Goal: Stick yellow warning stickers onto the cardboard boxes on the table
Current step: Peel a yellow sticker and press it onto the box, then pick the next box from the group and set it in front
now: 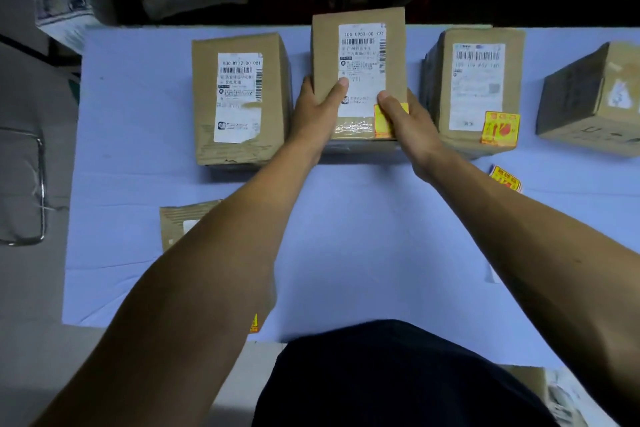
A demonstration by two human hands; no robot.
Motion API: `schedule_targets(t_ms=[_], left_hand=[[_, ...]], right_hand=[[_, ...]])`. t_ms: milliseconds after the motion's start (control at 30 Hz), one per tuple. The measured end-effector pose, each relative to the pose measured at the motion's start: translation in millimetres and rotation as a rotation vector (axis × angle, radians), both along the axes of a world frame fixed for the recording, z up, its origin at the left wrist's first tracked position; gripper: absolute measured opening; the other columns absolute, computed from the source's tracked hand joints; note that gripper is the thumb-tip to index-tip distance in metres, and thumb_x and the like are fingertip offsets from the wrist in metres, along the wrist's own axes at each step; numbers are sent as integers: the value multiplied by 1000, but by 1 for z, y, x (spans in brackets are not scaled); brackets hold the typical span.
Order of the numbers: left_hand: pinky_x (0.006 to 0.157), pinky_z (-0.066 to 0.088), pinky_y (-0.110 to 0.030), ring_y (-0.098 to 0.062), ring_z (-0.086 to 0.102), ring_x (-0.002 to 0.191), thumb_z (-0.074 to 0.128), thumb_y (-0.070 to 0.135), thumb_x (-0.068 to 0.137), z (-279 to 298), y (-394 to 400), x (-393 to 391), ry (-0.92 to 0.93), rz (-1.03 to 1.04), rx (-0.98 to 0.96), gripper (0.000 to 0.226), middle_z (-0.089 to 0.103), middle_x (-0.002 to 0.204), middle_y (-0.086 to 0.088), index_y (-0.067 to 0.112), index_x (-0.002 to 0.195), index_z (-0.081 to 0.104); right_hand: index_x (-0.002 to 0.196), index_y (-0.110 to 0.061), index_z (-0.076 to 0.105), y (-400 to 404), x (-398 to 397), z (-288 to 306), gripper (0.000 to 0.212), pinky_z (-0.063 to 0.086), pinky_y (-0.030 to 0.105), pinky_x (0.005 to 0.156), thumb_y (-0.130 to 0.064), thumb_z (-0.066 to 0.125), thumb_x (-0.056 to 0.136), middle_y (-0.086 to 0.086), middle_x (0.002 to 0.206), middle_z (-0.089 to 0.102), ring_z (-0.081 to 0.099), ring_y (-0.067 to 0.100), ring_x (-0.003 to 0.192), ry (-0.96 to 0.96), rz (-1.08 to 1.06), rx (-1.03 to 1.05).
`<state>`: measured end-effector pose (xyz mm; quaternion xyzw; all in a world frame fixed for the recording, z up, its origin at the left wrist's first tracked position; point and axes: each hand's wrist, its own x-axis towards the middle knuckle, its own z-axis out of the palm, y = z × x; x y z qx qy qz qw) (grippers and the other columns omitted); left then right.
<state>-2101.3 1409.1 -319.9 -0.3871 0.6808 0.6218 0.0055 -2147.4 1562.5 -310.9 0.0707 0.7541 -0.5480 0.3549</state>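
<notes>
A row of cardboard boxes stands at the far side of the blue table (346, 253). Both hands grip the middle box (360, 55) by its near sides: my left hand (315, 114) with its thumb on the white label, my right hand (405, 121) with its thumb over a yellow warning sticker (381, 123) at the box's near right corner. The box on the right (478, 80) carries a yellow sticker (500, 128). No sticker shows on the left box (239, 97). Loose yellow stickers (505, 178) lie right of my right forearm.
A fourth box (595, 94) sits at the far right. A flat brown parcel (180, 225) lies partly under my left forearm, and a small yellow sticker (254, 322) shows near the table's front edge. Bags and parcels pile up beyond the table. A metal frame (41, 184) is on the left.
</notes>
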Motion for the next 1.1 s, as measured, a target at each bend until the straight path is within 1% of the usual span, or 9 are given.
schedule_targets(t_ms=[200,367,433,567,633,700,833,933,1100], left_hand=[[94,54,-33,-6,67,103,63,46,89,0,-2,-3,-4,-23,-20,44,71,111,12,24,127,57],[104,47,-40,-23,58,123,63,47,91,16,6,-3,-107,-8,-174,66,60,136,-4,13,144,44],[112,40,-39,-26,47,136,62,43,93,31,6,-4,-144,-42,-270,74,48,150,-8,10,152,32],[106,32,-26,-26,43,138,58,31,94,69,-7,1,-55,-192,-523,60,46,150,-11,10,147,42],[111,30,-31,-27,34,144,56,32,95,88,-20,10,-53,-352,-707,59,38,156,-13,12,148,41],[117,27,-40,-29,21,150,54,35,96,100,-35,23,-102,-488,-869,61,26,162,-14,15,151,36],[120,21,-48,-32,12,152,49,41,98,108,-62,64,-237,-554,-1043,61,17,165,-13,19,153,34],[118,15,-54,-34,8,152,45,45,99,105,-82,97,-316,-616,-1143,62,14,165,-12,21,154,28],[118,13,-57,-37,4,152,40,49,101,97,-114,128,-379,-609,-1182,62,10,166,-14,20,154,26]], right_hand=[[156,-25,28,-2,-3,-1,97,32,43,119,-71,55,76,-6,156,43,41,17,142,-7,-6,24],[156,-17,29,0,-1,11,84,38,34,109,-55,61,88,-7,148,46,49,17,131,49,-5,115],[158,-16,23,3,-2,22,84,39,36,107,-50,61,91,2,157,38,44,23,139,131,9,192],[155,-11,30,4,-5,60,73,32,37,113,-43,56,96,10,158,38,37,28,145,479,197,372],[150,-9,38,-1,-2,79,65,36,36,107,-39,56,96,12,150,48,43,30,138,694,334,435],[150,-9,36,-11,5,92,64,37,39,105,-39,54,96,14,149,47,43,33,137,857,489,503],[156,-12,25,-34,28,103,70,34,46,111,-43,50,99,19,160,31,32,36,145,952,663,585],[156,-12,23,-54,48,103,69,34,48,113,-43,48,99,20,159,32,32,37,144,997,749,596],[158,-15,17,-87,68,91,70,25,47,119,-46,42,101,17,164,22,24,34,149,957,846,593]])
